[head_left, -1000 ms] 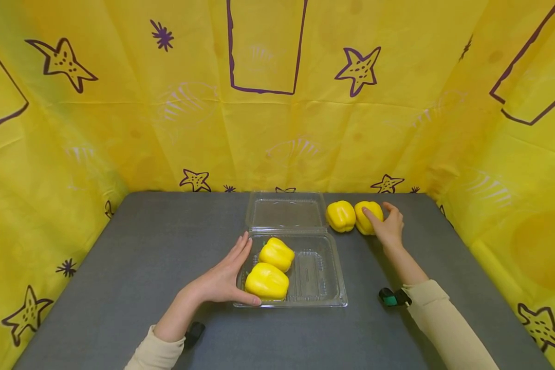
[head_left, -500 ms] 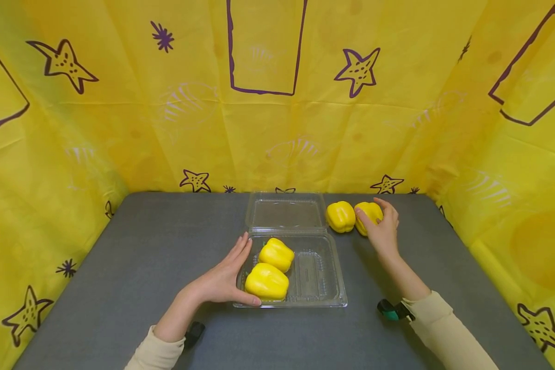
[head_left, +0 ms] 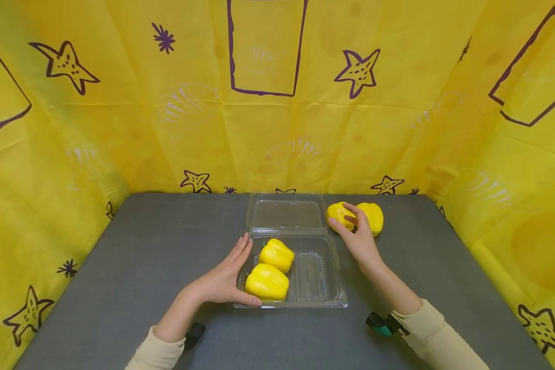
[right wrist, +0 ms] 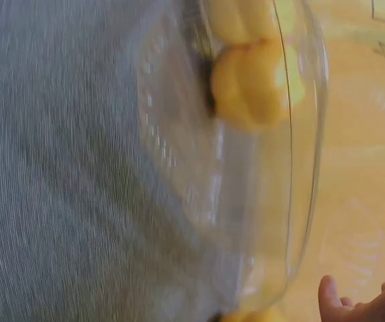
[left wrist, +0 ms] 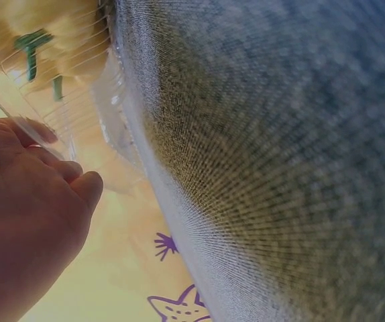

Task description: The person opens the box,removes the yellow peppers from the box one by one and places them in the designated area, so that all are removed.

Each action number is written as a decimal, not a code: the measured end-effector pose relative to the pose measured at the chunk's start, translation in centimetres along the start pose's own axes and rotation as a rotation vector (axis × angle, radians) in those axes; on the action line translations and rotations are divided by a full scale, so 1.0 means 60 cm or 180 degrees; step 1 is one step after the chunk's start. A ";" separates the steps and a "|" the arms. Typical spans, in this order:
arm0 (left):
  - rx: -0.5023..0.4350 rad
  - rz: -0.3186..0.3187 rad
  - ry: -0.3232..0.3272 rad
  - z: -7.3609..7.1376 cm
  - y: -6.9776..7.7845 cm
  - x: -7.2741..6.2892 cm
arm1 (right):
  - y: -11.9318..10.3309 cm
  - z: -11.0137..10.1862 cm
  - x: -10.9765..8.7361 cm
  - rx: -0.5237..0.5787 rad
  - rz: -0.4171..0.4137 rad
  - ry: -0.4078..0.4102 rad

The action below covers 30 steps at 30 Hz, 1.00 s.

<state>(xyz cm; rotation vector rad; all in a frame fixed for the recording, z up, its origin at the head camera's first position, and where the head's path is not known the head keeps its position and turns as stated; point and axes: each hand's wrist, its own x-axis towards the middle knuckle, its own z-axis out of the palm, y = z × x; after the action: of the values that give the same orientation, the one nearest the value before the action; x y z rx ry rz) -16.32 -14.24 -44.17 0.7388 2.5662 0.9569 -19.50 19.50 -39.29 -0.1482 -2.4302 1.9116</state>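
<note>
Yellow inner pepper (head_left: 336,211): now under loosely curved right hand (head_left: 361,241), not visibly gripped.
Outer pepper (head_left: 373,218): just left, so stays outside container (head_left: 321,275).
Left hand (head_left: 222,280): spread against container edge, unclenched.

The flat gray tabletop (head_left: 134,267) is viewed from above, forward and down, by the head camera; the hinged clear plastic container (head_left: 311,277) is shared with both wrist views, rolled sideways, low and close.
</note>
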 end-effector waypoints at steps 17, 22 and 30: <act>0.0010 -0.0015 0.0004 0.000 0.001 -0.001 | 0.011 0.059 -0.029 -0.0156 -0.0093 -0.0728; 0.0015 0.0015 0.0011 0.000 0.001 0.000 | 0.021 0.077 -0.031 -0.0243 -0.0151 -0.0927; 0.0005 0.0029 0.0004 0.000 0.003 -0.001 | 0.030 0.100 -0.039 -0.0328 -0.0066 -0.1188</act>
<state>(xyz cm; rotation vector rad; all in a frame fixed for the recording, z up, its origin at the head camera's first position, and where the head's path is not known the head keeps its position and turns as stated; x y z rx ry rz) -16.23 -14.17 -44.04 0.7512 2.5672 0.9585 -17.68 13.86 -42.39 0.2532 -2.7457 1.9551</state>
